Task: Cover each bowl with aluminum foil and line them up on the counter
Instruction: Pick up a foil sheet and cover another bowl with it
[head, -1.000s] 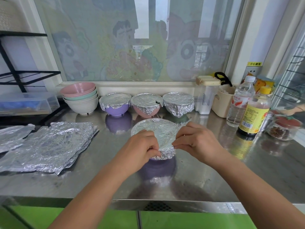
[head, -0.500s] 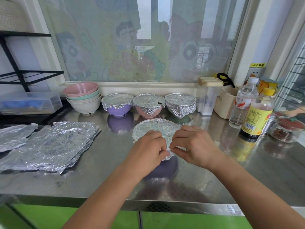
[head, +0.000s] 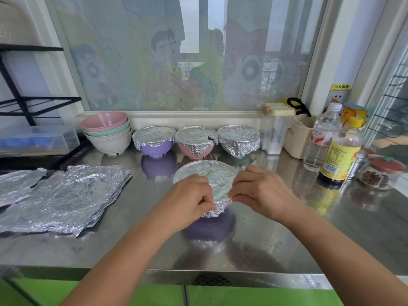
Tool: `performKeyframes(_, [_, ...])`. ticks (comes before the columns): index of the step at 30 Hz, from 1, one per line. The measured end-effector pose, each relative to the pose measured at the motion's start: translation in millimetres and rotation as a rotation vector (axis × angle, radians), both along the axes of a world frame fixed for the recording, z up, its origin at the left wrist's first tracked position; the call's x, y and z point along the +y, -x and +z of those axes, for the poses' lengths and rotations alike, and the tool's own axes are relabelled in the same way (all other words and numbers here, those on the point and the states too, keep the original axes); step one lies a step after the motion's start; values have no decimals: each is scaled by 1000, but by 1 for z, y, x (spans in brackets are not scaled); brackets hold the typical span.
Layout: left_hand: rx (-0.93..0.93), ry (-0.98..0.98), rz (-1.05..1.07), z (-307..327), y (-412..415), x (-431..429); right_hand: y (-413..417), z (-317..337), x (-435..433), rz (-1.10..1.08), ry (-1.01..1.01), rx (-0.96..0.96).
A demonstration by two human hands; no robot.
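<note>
A purple bowl topped with foil [head: 206,175] stands mid-counter. My left hand [head: 187,202] and my right hand [head: 260,191] both pinch the crumpled foil at the bowl's near rim. Behind it, along the window sill, stand three foil-covered bowls in a row: a purple one [head: 154,140], a pink one [head: 195,141] with a small tear in its foil, and one wrapped fully in foil [head: 238,139]. Left of them is a stack of uncovered bowls [head: 108,133], pink on top. A pile of foil sheets [head: 66,195] lies at the left.
The steel counter [head: 331,228] carries a clear lidded jug [head: 276,129], a beige tub [head: 298,138], a water bottle [head: 322,140], a yellow-capped sauce bottle [head: 340,155] and a red-lidded glass jar [head: 382,173] at the right. A clear plastic box [head: 35,138] and black rack [head: 22,100] stand left.
Both hands have worked along the near rim, pressing the foil down; my fingers came closer together at the front edge. The bowl has stayed in place.
</note>
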State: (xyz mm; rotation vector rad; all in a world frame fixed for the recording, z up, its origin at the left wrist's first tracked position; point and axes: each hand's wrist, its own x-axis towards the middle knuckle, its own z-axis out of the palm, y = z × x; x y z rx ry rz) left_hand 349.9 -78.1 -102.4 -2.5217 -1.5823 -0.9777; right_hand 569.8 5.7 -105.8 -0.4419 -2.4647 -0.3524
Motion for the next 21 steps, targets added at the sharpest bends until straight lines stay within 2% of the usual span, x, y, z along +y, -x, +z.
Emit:
performKeyframes(8, [37,-69,67,-8,-5,-4,18,-1,-11,-17,-63,-11])
performKeyframes(21, [13,-60,109,-8,25,-6,20,0,-4,-19,-69,-42])
